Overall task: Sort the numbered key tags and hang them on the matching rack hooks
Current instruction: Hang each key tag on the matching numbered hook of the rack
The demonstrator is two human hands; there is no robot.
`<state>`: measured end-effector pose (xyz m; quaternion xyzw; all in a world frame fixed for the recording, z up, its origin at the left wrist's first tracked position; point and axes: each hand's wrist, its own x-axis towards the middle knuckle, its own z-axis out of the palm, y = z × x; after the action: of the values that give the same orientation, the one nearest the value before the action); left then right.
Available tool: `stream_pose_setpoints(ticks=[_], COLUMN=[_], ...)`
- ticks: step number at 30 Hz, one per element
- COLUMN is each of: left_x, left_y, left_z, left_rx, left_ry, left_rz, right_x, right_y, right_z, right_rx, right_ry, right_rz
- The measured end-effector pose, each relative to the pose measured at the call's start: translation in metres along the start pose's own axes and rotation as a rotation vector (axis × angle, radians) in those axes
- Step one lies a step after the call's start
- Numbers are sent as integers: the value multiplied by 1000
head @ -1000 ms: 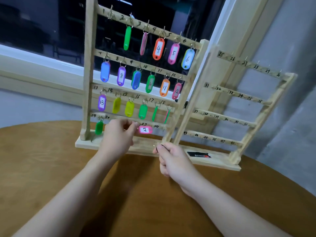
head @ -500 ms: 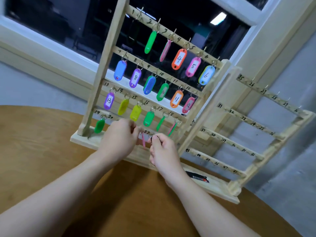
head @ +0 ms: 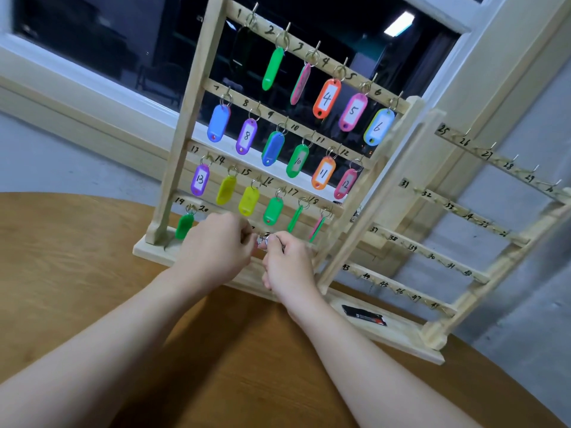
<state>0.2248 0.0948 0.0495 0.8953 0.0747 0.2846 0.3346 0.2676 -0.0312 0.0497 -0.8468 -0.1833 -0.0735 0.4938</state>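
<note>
A wooden key rack stands on the round table, its numbered rows hung with coloured tags such as orange 4, purple 8 and purple 13. A green tag hangs on hook 19. My left hand and my right hand meet at the bottom row, both pinching a metal key ring. The pink tag on that ring is hidden behind my fingers.
A second rack panel with bare hooks numbered from 25 up stands to the right, at an angle. A small black packet lies on the rack's base board. A window and sill lie behind the rack. The brown table stretches toward me.
My right hand has come up from the base board to join the left at the bottom row. The pink tag, plainly seen before, is now hidden. The camera has tilted and moved closer.
</note>
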Motion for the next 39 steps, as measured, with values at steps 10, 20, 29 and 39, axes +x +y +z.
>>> stream_pose_setpoints(ticks=[10, 20, 29, 39], left_x=[-1, 2, 2, -61], left_y=[0, 5, 30, 99], left_z=[-1, -11, -23, -7], left_rx=[-15, -49, 132, 67], left_ry=[-15, -106, -203, -591], left_rz=[-2, -73, -143, 135], right_x=[-8, -13, -43, -140], right_y=[-7, -6, 0, 19], right_z=[-4, 2, -30, -143], right_rx=[93, -113, -134, -358], right_ry=[-15, -52, -113, -137], right_rz=[-16, 108, 186, 211])
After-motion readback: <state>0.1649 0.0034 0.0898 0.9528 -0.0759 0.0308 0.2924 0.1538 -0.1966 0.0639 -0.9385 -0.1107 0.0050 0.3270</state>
